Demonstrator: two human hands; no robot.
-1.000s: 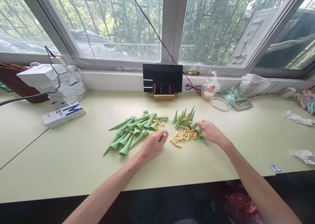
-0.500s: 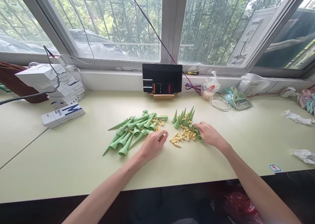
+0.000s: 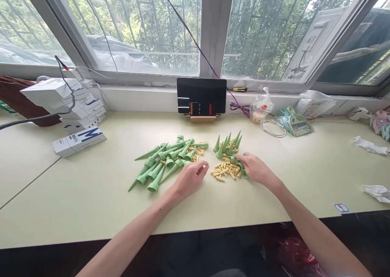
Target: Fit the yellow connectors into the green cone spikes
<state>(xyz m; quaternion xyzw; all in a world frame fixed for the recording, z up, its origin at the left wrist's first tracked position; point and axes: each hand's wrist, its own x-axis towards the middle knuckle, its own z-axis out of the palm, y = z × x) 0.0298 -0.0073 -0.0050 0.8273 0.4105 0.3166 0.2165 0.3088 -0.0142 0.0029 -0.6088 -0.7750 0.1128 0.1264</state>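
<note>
A heap of long green plastic spikes (image 3: 161, 161) lies on the pale table (image 3: 91, 195), left of centre. Several short green cones (image 3: 227, 143) stand upright to its right, with a scatter of small yellow pegs (image 3: 224, 169) in front of them. My left hand (image 3: 191, 177) rests between the spike heap and the pegs, its fingers curled loosely with nothing visible in them. My right hand (image 3: 255, 167) lies at the right edge of the pegs, fingers bent over a small green piece (image 3: 243, 172) that it touches.
A black tablet (image 3: 201, 95) with a phone (image 3: 202, 109) leans on the window sill behind. White boxes (image 3: 65, 100) are stacked at far left. Plastic bags (image 3: 260, 106), a coiled cable (image 3: 272, 128) and crumpled paper (image 3: 370, 146) lie at the right.
My right hand has slid left, closer to the yellow pegs and onto the small green piece. My left hand has stayed put.
</note>
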